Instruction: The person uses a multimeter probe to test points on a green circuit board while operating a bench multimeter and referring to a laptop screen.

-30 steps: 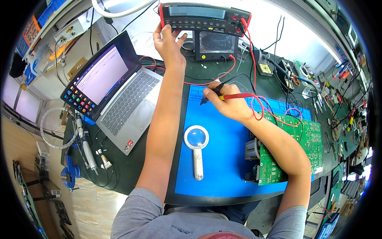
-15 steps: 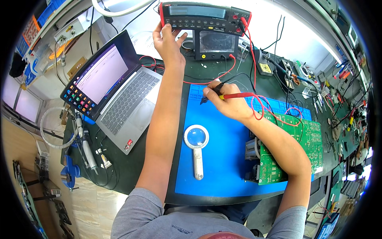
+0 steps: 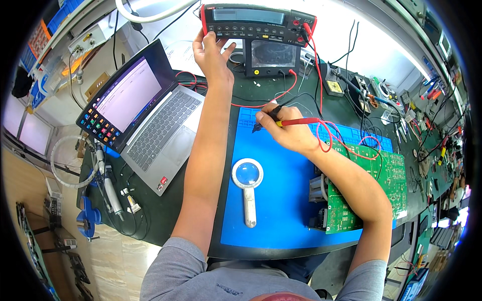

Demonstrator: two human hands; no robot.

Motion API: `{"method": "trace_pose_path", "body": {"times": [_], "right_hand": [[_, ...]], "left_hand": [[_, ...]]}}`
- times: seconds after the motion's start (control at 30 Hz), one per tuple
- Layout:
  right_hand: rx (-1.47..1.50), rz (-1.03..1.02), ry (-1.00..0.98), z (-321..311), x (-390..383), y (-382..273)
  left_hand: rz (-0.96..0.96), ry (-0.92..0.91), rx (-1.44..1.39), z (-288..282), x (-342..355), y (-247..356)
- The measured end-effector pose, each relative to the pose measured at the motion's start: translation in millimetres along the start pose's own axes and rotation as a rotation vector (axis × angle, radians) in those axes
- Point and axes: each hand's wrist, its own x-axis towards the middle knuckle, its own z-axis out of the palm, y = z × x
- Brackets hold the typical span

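Note:
My left hand [image 3: 215,55] reaches up to the bench multimeter [image 3: 257,22], fingers apart, one fingertip against the front buttons at its lower left. The meter sits above a smaller dark instrument [image 3: 272,56] with a screen. My right hand [image 3: 286,125] is closed round red and black test probes [image 3: 293,121], their dark lower ends over the blue mat [image 3: 271,220]. A white magnifier [image 3: 249,205] lies on the mat below that hand. A green circuit board [image 3: 384,190] lies at the right, partly under my right forearm. Test leads loop over the board.
An open laptop [image 3: 163,125] stands at the left. A blue clamp [image 3: 89,220] and a grey jointed arm [image 3: 111,195] are at the bench's left edge. A soldering iron [image 3: 351,83], loose tools [image 3: 401,130] and tangled cables crowd the back right. A white hose [image 3: 140,15] arches at the top.

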Motion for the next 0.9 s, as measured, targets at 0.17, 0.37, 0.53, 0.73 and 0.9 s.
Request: {"method": "trace_pose_path", "body": {"times": [0.17, 0.37, 0.53, 0.73, 0.9], "right_hand": [[0.023, 0.001, -0.007, -0.5, 0.2, -1.6], [-0.002, 0.012, -0.002, -0.9, -0.1, -2.7], [0.025, -0.005, 0.004, 1.3, 0.0, 0.6], [0.002, 0.009, -0.007, -0.8, 0.0, -2.2], [0.004, 0.017, -0.012, -1.7, 0.1, -4.3]], "left_hand": [[-0.003, 0.006, 0.000, 0.4, 0.0, 0.2], [0.002, 0.001, -0.001, 1.0, 0.5, 0.3], [0.016, -0.016, 0.028, -1.5, 1.3, 1.4], [0.003, 0.002, 0.001, 0.2, 0.1, 0.4], [0.004, 0.000, 0.000, 0.3, -0.5, 0.3]]}}
